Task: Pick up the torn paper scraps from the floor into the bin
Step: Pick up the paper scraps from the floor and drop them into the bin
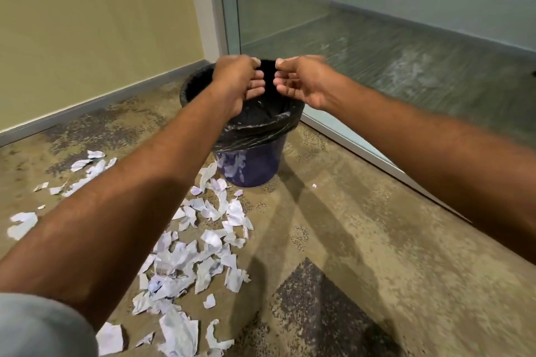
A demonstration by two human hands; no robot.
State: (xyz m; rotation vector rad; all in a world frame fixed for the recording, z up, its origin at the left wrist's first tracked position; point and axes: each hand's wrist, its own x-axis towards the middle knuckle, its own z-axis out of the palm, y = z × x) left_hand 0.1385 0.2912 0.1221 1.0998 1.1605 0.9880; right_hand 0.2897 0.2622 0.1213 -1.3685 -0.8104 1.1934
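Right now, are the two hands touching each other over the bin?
Apart. The head view shows the left hand and right hand with curled fingertips facing each other, and a strip of black bin liner shows between them.

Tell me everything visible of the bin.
The bin is a round, dark blue bucket, plastic by its look. A black liner folds over its rim. It stands upright on the carpet beside a glass partition. Torn paper scraps lie at its base; the left hand and right hand hover over its mouth.
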